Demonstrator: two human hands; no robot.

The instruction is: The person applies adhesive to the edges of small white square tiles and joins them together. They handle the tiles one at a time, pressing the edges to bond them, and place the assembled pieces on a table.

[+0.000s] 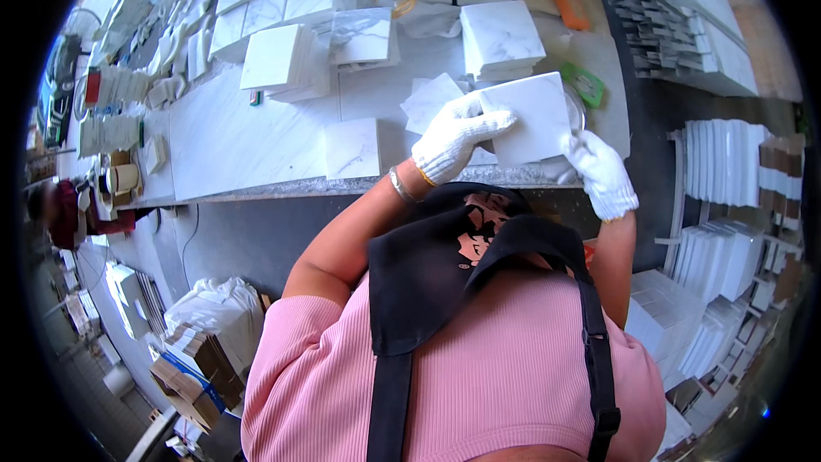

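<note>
A square white marble tile (532,124) is held tilted above the near edge of the workbench. My left hand (457,137), in a white knitted glove, grips its left side with the thumb across the face. At the tile's lower right edge, my gloved right hand (600,173) pinches the border with bent fingers. Behind the tile, a round metal rim (578,111) shows in part; the rest of it is hidden. Loose tiles (432,101) lie just beyond my left hand, and a single veined tile (351,149) rests flat on the bench to its left.
Stacks of tiles stand along the bench (248,150), including a veined stack (503,38) close beyond my hands. A green object (582,84) and an orange block (570,8) lie at the right. Strapped slabs (701,21) and standing white tiles (725,162) fill the right side. Cardboard boxes (195,372) sit lower left.
</note>
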